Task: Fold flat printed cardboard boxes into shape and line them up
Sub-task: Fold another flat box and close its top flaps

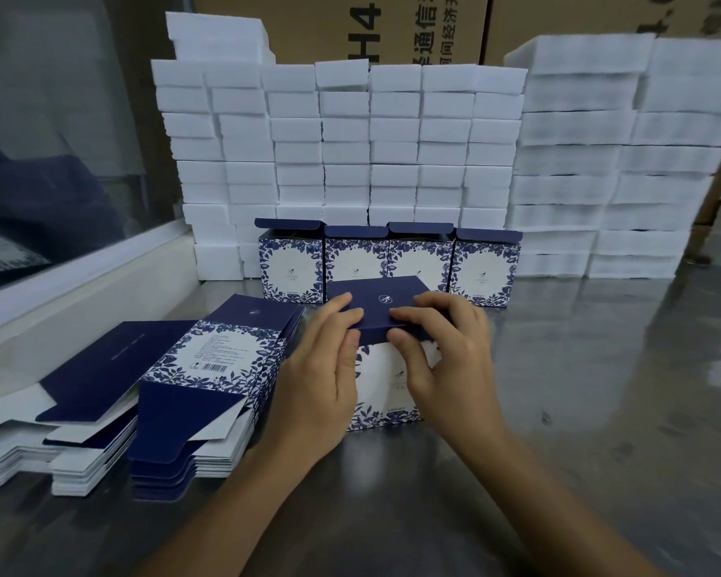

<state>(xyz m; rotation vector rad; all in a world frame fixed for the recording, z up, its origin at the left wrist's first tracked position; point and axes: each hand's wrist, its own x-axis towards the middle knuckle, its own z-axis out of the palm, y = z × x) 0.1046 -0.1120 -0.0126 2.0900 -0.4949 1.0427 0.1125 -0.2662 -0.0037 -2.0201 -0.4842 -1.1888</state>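
Observation:
A blue-and-white floral printed box (386, 385) stands upright on the steel table in front of me, its navy top flap (377, 304) bent over the opening. My left hand (323, 368) grips the box's left side, thumb and fingertips on the flap's front edge. My right hand (442, 351) pinches the flap's right front edge. Behind it, several folded boxes (386, 262) stand in a row with their navy lids up. A stack of flat printed blanks (209, 381) lies to the left.
A wall of white foam blocks (350, 152) rises behind the row, with taller foam stacks (608, 160) at the right. Brown cartons (392, 27) stand behind. A glass partition with a white frame (80, 268) runs along the left. Bare steel table (600, 389) stretches to the right.

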